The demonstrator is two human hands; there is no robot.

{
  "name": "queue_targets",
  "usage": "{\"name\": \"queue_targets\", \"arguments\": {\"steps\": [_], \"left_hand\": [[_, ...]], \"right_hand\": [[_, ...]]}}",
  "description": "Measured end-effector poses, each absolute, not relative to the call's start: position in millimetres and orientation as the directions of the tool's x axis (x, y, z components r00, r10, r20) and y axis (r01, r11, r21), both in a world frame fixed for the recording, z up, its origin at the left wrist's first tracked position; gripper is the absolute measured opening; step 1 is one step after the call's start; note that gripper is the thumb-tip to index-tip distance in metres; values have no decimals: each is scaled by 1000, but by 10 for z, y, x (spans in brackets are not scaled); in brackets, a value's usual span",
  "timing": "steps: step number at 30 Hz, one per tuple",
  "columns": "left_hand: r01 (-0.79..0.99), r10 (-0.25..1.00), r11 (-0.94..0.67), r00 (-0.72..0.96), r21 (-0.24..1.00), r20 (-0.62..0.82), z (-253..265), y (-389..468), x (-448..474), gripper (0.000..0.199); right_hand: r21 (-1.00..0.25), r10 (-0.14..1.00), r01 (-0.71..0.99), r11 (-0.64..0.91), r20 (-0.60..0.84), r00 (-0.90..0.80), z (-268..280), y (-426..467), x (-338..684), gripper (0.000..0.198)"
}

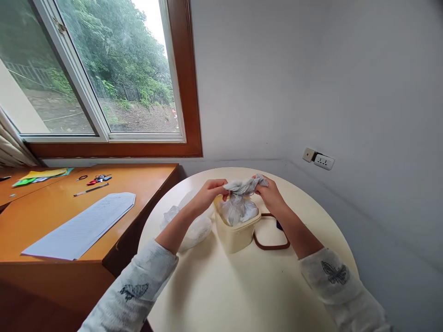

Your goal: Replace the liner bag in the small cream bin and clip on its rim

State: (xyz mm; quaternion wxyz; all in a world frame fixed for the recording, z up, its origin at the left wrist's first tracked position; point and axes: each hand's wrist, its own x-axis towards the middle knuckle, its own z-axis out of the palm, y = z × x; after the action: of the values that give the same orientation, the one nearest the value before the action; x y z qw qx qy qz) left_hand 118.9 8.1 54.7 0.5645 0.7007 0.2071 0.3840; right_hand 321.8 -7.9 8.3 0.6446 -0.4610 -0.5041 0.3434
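Above a cream plastic bin (235,235), my left hand (212,191) and my right hand (269,191) are both closed on the gathered, twisted top of a whitish plastic bag (240,186). The bag's crumpled lower part (237,210) sits inside the bin and bulges near its rim. A brown ring-shaped rim (272,248) lies flat on the table to the right of the bin, with a small dark blue piece (278,225) at its edge. On the left, more crumpled clear plastic bags (197,230) rest partly behind my left forearm.
The round cream table (249,295) stands against the wall. Left of it, an orange wooden desk (152,180) carries paper sheets (83,226), a pen (90,190), keys (99,180) and coloured papers (41,175). Wall sockets (324,161) are at the right.
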Motion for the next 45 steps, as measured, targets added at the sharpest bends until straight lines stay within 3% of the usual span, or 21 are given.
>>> {"name": "queue_targets", "arguments": {"steps": [2,6,10,15,20,24,27,31,32,36,39,42,45], "left_hand": [[-111,714,-321,625,941,317,555,82,1161,15],[-192,765,-260,557,946,323,547,94,1146,15],[-164,734,-338,570,927,369,533,81,1126,12],[50,691,-553,585,832,424,543,11,1026,16],[0,715,-504,560,863,418,570,0,989,24],[39,744,-415,590,909,314,658,8,1027,47],[129,667,-446,707,886,233,732,-11,1077,23],[140,759,-397,606,907,239,724,-11,1162,20],[119,796,-362,555,925,240,704,-1,1180,19],[13,904,-158,405,987,139,623,59,1222,16],[-110,934,-56,346,992,91,599,85,1229,14],[-166,939,-128,297,978,173,595,72,1241,14],[-104,908,-297,277,949,315,595,10,1268,22]], "right_hand": [[-947,929,-84,309,281,240,105,-49,3192,20],[-917,958,-303,260,205,202,161,-22,3134,23],[-912,953,-312,265,199,229,201,21,3158,18],[-907,942,-312,282,199,271,384,87,3267,20],[-903,931,-248,350,306,201,799,91,3224,24],[-874,902,-229,428,430,43,1187,37,3066,23],[-832,842,-235,503,533,-85,1413,0,2991,20],[-827,805,-49,560,557,-203,1562,-36,3030,8],[-811,804,38,584,570,-168,1576,-51,3053,2],[-651,654,322,688,748,113,1574,-169,3090,28],[-579,584,405,707,802,128,1496,-272,3031,23],[-662,768,475,580,638,-48,1321,-272,2967,7],[-793,926,479,376,311,-213,1073,-146,2950,26]]}}
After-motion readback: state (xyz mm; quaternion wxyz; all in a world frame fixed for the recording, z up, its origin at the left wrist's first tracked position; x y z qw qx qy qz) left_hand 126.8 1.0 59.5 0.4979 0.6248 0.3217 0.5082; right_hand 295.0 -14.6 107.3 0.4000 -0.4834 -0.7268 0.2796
